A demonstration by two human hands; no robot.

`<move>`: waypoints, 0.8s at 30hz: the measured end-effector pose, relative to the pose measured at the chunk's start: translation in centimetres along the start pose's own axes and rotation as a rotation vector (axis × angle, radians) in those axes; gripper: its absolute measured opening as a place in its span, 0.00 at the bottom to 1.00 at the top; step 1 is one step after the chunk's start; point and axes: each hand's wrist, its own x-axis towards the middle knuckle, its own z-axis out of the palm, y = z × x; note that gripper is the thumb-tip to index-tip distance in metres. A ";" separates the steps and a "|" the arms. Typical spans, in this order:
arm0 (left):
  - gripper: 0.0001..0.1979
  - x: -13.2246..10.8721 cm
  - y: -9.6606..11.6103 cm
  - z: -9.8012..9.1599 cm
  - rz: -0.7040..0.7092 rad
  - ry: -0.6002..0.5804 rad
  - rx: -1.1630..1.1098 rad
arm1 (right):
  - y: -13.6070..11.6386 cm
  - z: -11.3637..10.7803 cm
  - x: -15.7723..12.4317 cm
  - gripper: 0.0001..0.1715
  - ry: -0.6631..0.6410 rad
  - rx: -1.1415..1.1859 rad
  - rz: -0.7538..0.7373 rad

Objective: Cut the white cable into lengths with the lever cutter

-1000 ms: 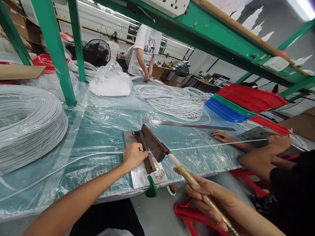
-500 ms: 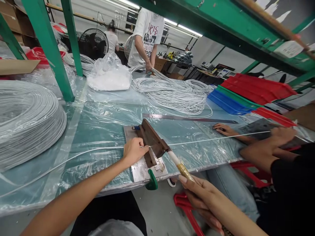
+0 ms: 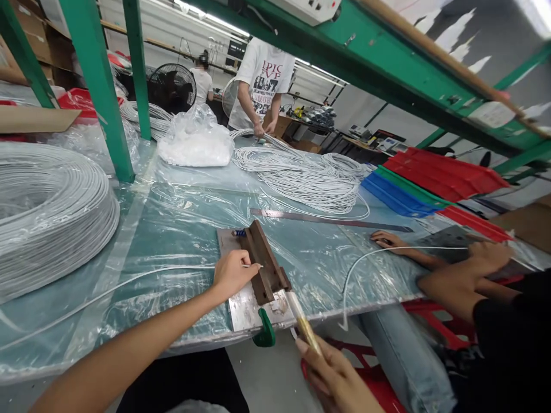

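Observation:
A brown lever cutter [image 3: 263,264] is fixed on a metal plate at the table's near edge, its blade arm lowered flat. My left hand [image 3: 232,274] pinches the white cable [image 3: 129,280] just left of the blade. My right hand [image 3: 331,373] is closed round the cutter's taped handle [image 3: 303,325] below the table edge. A cut length of cable [image 3: 357,267] curls loose to the right, its far end under a co-worker's hand [image 3: 456,275].
A big white cable coil [image 3: 47,212] lies on the left beside a green post [image 3: 101,92]. Behind the cutter lie a steel ruler [image 3: 327,219], loose cable [image 3: 310,175] and a plastic bag [image 3: 196,143]. Coloured bins [image 3: 430,178] sit right; another person stands at the far side.
My right hand has pushed the cutter handle down and the blade arm has closed. The taut cable is cut; its right piece has gone slack and curled.

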 end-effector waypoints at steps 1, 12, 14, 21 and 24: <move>0.15 0.0 -0.1 0.0 0.019 -0.011 -0.033 | -0.8 -0.5 -0.6 0.31 -0.014 -0.011 0.022; 0.17 -4.9 0.7 -3.1 0.147 -0.282 -0.470 | -19.0 -4.7 -1.4 0.32 -0.064 0.313 -0.250; 0.18 -5.9 0.7 -2.9 0.140 -0.315 -0.456 | -22.0 -3.9 0.9 0.33 -0.026 0.337 -0.347; 0.21 -7.5 0.1 -2.1 0.134 -0.346 -0.398 | -28.8 -1.3 11.4 0.37 -0.122 0.192 -0.610; 0.23 -7.6 0.0 -2.2 0.153 -0.307 -0.395 | -30.2 -0.4 14.9 0.40 -0.137 0.115 -0.611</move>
